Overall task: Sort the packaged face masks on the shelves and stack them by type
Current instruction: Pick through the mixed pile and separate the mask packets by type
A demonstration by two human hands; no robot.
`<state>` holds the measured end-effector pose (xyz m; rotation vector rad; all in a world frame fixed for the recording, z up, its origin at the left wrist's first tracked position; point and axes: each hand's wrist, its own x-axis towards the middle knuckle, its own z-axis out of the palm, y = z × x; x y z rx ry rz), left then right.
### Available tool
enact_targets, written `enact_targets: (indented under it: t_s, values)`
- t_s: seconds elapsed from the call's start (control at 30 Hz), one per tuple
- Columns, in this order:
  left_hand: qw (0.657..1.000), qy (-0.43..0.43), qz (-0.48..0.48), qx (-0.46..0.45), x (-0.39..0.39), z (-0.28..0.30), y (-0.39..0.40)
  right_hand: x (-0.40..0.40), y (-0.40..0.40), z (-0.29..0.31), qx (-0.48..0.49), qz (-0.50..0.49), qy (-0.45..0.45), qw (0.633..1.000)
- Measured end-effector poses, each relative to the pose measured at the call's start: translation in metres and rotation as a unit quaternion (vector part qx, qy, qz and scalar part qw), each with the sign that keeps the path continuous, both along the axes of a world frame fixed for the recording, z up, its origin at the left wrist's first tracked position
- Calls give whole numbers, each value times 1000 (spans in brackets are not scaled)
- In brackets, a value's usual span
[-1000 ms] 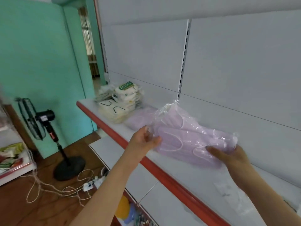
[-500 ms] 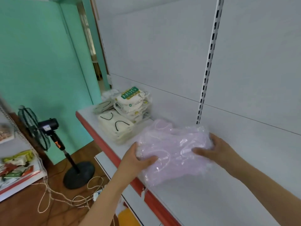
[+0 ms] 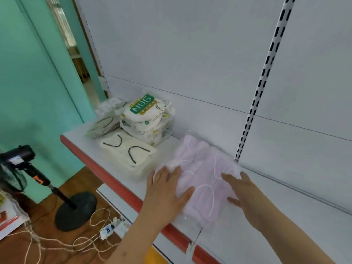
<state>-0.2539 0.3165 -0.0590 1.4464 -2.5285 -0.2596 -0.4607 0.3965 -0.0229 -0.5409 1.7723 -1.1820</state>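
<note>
**Both hands flat on pink mask pack, shelf**

I see the pink mask pack (image 3: 204, 180) lying flat on the white shelf (image 3: 266, 221), in clear plastic, white ear loops showing through. Its far end sits close to the back panel, near the foot of the slotted upright (image 3: 264, 77); its near end reaches almost to the red shelf edge (image 3: 106, 174).

Left hand (image 3: 167, 193) rests on the pack's left side, fingers straight and spread, palm down. Right hand (image 3: 242, 189) rests on the right side, fingers also straight and slightly apart. Neither hand curls round the pack.

Left of the pink pack, just beside it: a stack of white masks with black ear loops (image 3: 127, 153). Behind that, against the back panel, a stack of N95 packs (image 3: 148, 119) with a green label on top. Further left, another pack with black loops (image 3: 102, 125), tilted, and a small pale pack (image 3: 108, 105) behind it, too blurred to read.

Floor below: standing fan (image 3: 28, 172), tangled cords (image 3: 76, 239).
</note>
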Motion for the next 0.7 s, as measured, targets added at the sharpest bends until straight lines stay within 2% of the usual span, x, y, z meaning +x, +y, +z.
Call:
enact_targets:
  t_s: [0.13, 0.2, 0.3, 0.43, 0.47, 0.6, 0.67, 0.7]
  values:
    - [998, 32, -38, -33, -10, 9, -1, 8, 5, 1, -41, -112, -49, 992]
    - [998, 48, -35, -28, -10, 11, -9, 12, 9, -3, -15, -135, 52, 989]
    - [993, 112, -21, -41, -6, 15, -22, 32, 6, -12, 60, -79, 215, 972]
    - [988, 65, -49, 135, -16, 23, -42, 52, -26, -17, 86, -51, 231, 968]
    - [986, 52, -50, 151, -19, 25, -46, 54, -36, -16, 77, -49, 224, 970]
    - [990, 32, -39, 132, -20, 39, -60, 52, -43, -6, 17, -30, 196, 980]
    - [997, 31, -33, 66, -21, 47, -62, 45, -20, 0, 11, -55, 264, 963]
    - [997, 63, -45, 15, -25, 52, -59, 38, -2, 2, 15, -78, 300, 951]
